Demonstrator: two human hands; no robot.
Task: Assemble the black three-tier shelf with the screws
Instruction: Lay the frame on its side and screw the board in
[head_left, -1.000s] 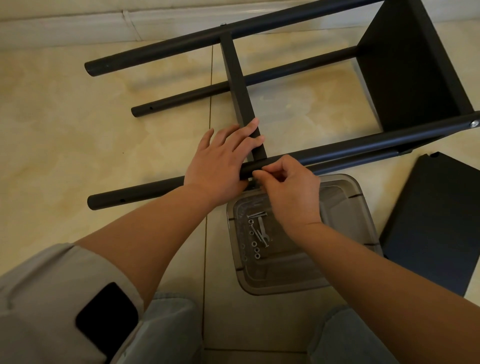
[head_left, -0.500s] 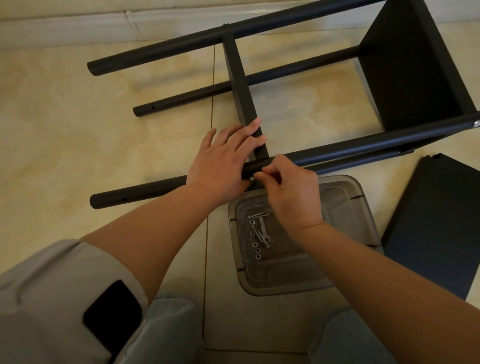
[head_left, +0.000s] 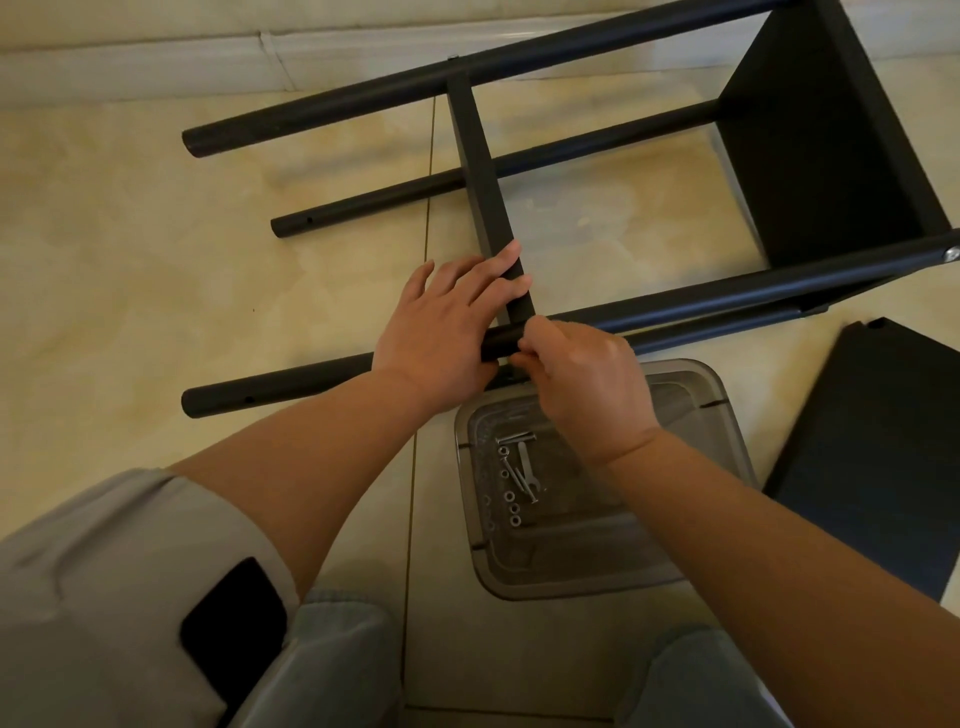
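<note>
The black shelf frame lies on its side on the floor, with several round legs, a middle shelf panel seen edge-on and an end panel. My left hand grips the near leg where the middle panel meets it, fingers resting on the panel. My right hand is pinched at the same joint on the leg's near side; what its fingertips hold is hidden. Loose screws and washers lie in a clear plastic tray.
A loose black shelf panel lies on the floor at the right. A pale baseboard runs along the back. My knees fill the bottom edge. Bare tile floor spreads to the left.
Both hands stay at the same joint. My right hand's fingers have shifted slightly against the leg. The frame has not moved.
</note>
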